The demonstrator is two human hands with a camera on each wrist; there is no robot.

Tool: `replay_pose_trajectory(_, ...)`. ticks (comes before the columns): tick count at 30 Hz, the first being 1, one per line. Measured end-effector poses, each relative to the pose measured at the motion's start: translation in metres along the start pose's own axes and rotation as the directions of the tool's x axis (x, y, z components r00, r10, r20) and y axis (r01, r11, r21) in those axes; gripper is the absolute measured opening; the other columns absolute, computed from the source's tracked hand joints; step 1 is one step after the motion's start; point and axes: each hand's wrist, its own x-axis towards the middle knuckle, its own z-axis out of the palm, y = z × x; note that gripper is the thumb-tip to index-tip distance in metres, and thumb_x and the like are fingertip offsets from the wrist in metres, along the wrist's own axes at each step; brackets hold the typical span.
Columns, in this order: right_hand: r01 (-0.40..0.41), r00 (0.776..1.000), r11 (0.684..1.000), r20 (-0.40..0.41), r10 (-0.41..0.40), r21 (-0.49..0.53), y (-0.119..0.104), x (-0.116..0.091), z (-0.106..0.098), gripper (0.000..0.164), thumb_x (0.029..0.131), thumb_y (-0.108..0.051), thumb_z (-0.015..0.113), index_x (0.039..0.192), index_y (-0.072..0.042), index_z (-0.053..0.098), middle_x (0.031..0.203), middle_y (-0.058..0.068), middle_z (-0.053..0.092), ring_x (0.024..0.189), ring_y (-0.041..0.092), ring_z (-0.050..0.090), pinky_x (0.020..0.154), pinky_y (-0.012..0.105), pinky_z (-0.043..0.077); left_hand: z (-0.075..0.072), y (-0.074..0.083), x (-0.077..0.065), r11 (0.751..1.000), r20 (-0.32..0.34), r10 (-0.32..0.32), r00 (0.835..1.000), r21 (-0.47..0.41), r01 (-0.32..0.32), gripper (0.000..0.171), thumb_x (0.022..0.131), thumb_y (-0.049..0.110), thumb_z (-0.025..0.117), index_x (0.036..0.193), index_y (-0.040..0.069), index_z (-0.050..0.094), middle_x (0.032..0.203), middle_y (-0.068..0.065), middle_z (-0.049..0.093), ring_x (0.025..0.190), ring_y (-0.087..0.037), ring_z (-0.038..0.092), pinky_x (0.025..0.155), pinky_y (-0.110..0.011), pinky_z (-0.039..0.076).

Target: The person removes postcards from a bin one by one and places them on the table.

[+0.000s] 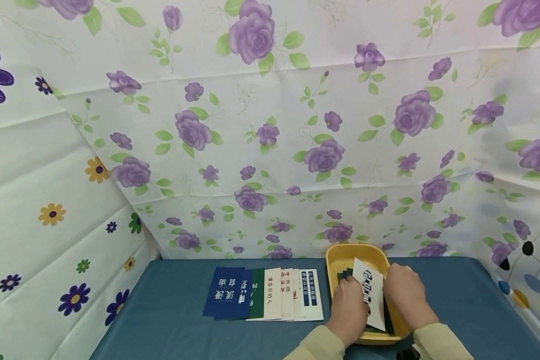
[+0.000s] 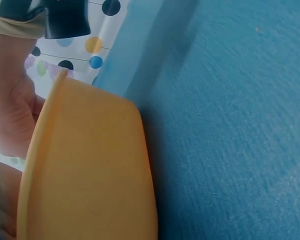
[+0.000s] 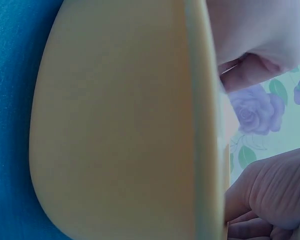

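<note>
A white card point(image 1: 374, 292) with bold black lettering stands tilted over the yellow plastic basin point(image 1: 335, 250). My left hand point(image 1: 348, 310) grips it at the left edge, its fingers curled. On the opposite edge, my right hand point(image 1: 407, 295) pinches the card with bent fingers; its fingertips are partly hidden. Beneath lie dark green cards point(image 1: 389, 322), mostly covered by the white one. The left wrist view looks along the outer wall of the basin point(image 2: 95, 165), with my right hand point(image 2: 12, 110) beyond. Both hands show past the rim in the right wrist view.
Left of the basin, several overlapping cards lie in a row on the blue table point(image 1: 175, 310): a blue card point(image 1: 222, 300), a cream card point(image 1: 272, 285) and a white card with blue panels point(image 1: 314, 312) among them. Flowered sheets point(image 1: 270, 165) rise behind and beside the table.
</note>
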Motion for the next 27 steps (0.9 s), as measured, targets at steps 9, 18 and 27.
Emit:
replay_pose_trajectory(9, 0.0, 1.0, 1.0, -0.018, 0.0, -0.005, 0.001, 0.002, 0.001, 0.017, 0.089, -0.002, 0.045, 0.079, 0.005, 0.056, 0.06, 0.01, 0.049, 0.048, 0.021, 0.049, 0.04, 0.035, 0.042, -0.014, -0.006, -0.004, 0.945, -0.015, 0.036, 0.999, -0.326, -0.038, 0.012, 0.086, 0.01, 0.065, 0.093, 0.011, 0.056, 0.071, 0.008, 0.049, 0.062, 0.001, 0.048, 0.048, -0.017, 0.04)
replay_pose_trajectory(18, -0.002, 1.0, 1.0, -0.014, 0.002, -0.016, 0.001, 0.002, 0.003, 0.016, 0.089, -0.003, 0.048, 0.075, 0.002, 0.054, 0.061, 0.01, 0.049, 0.048, 0.021, 0.049, 0.041, 0.035, 0.043, -0.026, -0.011, -0.007, 0.897, -0.06, -0.032, 0.998, -0.442, 0.002, 0.015, 0.085, 0.008, 0.065, 0.1, 0.011, 0.062, 0.073, 0.009, 0.055, 0.061, 0.002, 0.052, 0.047, -0.017, 0.041)
replay_pose_trajectory(27, 0.017, 1.0, 1.0, -0.025, -0.017, -0.022, 0.002, 0.001, 0.002, 0.013, 0.087, -0.005, 0.053, 0.087, 0.008, 0.054, 0.067, 0.012, 0.051, 0.051, 0.022, 0.05, 0.043, 0.037, 0.045, -0.056, -0.055, -0.009, 0.816, -0.263, -0.094, 0.96, -0.573, -0.077, 0.025, 0.09, 0.011, 0.06, 0.114, 0.007, 0.06, 0.082, 0.003, 0.061, 0.068, -0.002, 0.056, 0.053, -0.019, 0.045)
